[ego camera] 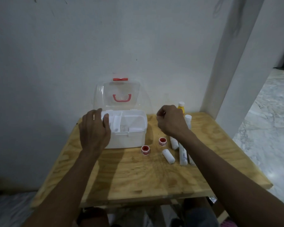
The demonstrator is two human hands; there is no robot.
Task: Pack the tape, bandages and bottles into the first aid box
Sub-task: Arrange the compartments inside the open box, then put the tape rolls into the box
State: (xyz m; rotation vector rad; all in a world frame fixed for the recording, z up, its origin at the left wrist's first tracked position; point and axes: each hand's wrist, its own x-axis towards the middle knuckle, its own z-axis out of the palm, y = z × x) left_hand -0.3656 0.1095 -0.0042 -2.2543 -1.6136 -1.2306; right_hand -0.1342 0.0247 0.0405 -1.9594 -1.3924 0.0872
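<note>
Standing open, white first aid box (131, 136), clear lid (118, 94).

A plywood table (154, 174) is lying under both hands, its grain showing pale and knotted. A white wall (72, 46) is rising beyond the fingertips, bearing faint dark scuffs. A white pillar (236, 66) is standing beyond and to the right of the right hand. A marbled grey floor (269, 122) is stretching away to the right of the right forearm, catching some light
</note>
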